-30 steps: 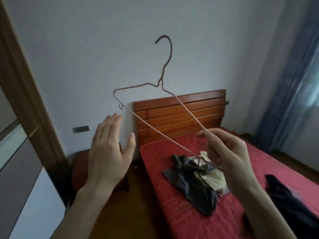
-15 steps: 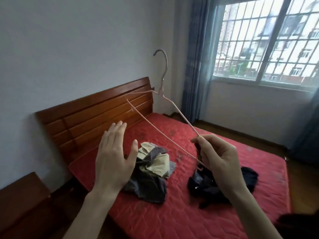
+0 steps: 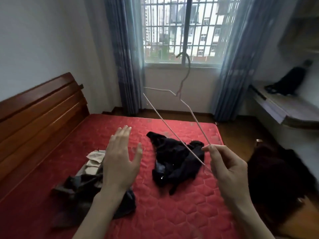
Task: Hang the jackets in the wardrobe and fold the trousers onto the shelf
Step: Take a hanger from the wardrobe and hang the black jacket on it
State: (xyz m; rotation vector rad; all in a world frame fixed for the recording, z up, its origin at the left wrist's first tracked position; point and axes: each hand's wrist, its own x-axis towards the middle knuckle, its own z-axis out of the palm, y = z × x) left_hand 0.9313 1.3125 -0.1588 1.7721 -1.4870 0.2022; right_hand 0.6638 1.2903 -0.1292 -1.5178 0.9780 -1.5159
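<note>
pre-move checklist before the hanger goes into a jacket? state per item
1. Hanger held: ok, right hand pinches its lower corner.
2. Left hand free: ok, open, holding nothing.
3. Garment within reach: ok, black garment lies on the red mattress below the hanger.
4. Black garment is a jacket: cannot tell, crumpled.
5. Grey and beige pile clear of the black one: ok, apart.
6. Wardrobe in view: not ok.
</note>
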